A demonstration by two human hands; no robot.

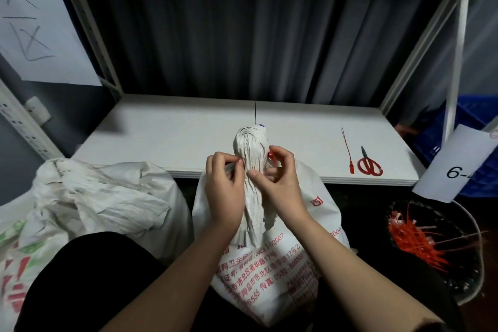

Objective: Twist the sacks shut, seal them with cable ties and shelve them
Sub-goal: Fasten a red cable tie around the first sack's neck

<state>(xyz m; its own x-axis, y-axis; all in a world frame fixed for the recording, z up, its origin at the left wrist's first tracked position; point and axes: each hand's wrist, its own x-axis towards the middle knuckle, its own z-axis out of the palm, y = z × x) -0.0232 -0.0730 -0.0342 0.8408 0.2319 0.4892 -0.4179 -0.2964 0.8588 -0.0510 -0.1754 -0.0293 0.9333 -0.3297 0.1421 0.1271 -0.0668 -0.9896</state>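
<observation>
A white woven sack [269,264] printed with red characters stands upright in front of the person, just below the front edge of a white shelf [167,137]; its mouth is gathered and twisted into a tight neck [252,159] that rises between the two hands; the left hand [223,186] sits on the left of the neck, its fingers [237,163] curled and pinching the thin end of a red cable tie [271,155] against the fabric; the right hand [280,183] sits on the right of the neck, its thumb and forefinger pinching the red head of the same tie, the thumb pressed across the twisted fabric; a second crumpled white sack [102,197] lies to the left, touching the shelf edge; on the shelf, to the right, a spare red tie [347,151] lies just beside red-handled scissors [369,164]; lower right, a dark bin [431,245] holds red tie offcuts; a paper label [455,167] reading "6-" hangs at the right.
</observation>
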